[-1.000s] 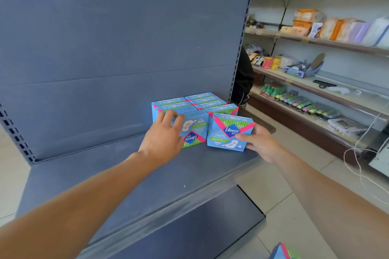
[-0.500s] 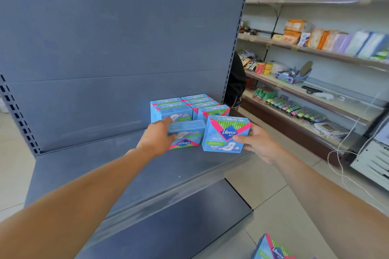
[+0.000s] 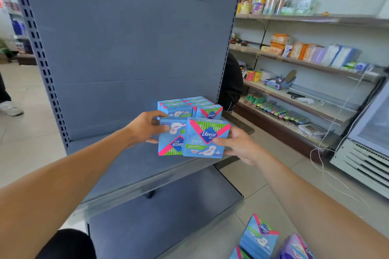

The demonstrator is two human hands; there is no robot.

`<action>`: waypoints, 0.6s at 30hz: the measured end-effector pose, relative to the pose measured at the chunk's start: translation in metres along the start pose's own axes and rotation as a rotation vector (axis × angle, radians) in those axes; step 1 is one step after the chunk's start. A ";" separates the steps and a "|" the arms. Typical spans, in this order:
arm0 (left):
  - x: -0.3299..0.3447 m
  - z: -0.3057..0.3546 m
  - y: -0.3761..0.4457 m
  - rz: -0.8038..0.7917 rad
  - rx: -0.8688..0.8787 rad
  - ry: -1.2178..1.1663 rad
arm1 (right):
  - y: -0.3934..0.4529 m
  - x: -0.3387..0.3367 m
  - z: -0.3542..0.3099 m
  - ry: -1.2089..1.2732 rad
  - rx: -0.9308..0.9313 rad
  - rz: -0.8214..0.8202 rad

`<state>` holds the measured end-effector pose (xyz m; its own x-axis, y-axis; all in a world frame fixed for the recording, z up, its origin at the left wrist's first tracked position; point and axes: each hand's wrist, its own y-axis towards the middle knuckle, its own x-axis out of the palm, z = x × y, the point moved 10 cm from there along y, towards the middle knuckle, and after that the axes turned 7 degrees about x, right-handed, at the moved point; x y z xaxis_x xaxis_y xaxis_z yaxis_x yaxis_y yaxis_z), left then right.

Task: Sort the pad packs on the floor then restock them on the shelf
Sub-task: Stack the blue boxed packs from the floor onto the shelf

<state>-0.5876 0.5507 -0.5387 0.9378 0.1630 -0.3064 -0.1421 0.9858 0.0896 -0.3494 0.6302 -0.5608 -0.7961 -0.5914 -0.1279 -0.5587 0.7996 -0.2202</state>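
You're mid-restock: your left hand [image 3: 145, 126] grips an upside-down Libresse pack [image 3: 171, 139], your right hand [image 3: 237, 145] an upright Libresse pack [image 3: 205, 137]. Flip the inverted one, then seat both in front of the shelved row [image 3: 189, 107].

You are in a small shop. In front of you stands a grey metal rack [image 3: 126, 48] with slotted uprights, the kind stores use, and rows of identical blue pad packs [image 3: 189, 107] sit on its shelf [image 3: 117, 164]. Along the right wall, long wall shelves [image 3: 305, 63] carry packaged goods: canisters [image 3: 273, 3], tissue packs [image 3: 328, 54], small bright items [image 3: 275, 109] laid out in lines. A white chiller [image 3: 366, 149] stands at the far right on the pale tiled floor [image 3: 27, 139]. More packs [image 3: 261, 237] lie by your feet.
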 end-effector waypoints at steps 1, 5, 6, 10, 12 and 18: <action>0.005 0.005 -0.009 -0.025 0.007 -0.012 | -0.011 0.008 0.001 -0.016 0.005 0.000; 0.033 0.023 -0.048 -0.081 0.033 -0.112 | -0.056 0.038 0.007 -0.051 0.014 0.000; 0.039 0.028 -0.060 -0.083 0.044 -0.121 | -0.067 0.043 0.008 -0.050 0.001 0.008; 0.054 0.044 -0.096 -0.063 0.124 -0.179 | -0.108 0.043 0.016 -0.032 -0.026 0.106; 0.069 0.055 -0.117 -0.091 0.194 -0.161 | -0.127 0.038 0.020 -0.011 -0.030 0.181; 0.122 0.044 -0.154 -0.216 0.231 -0.087 | -0.163 0.030 0.036 0.002 -0.103 0.342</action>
<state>-0.4371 0.4166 -0.5480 0.9636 -0.0627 -0.2600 0.1291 0.9604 0.2469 -0.2735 0.4783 -0.5632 -0.9415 -0.2878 -0.1755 -0.2803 0.9576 -0.0666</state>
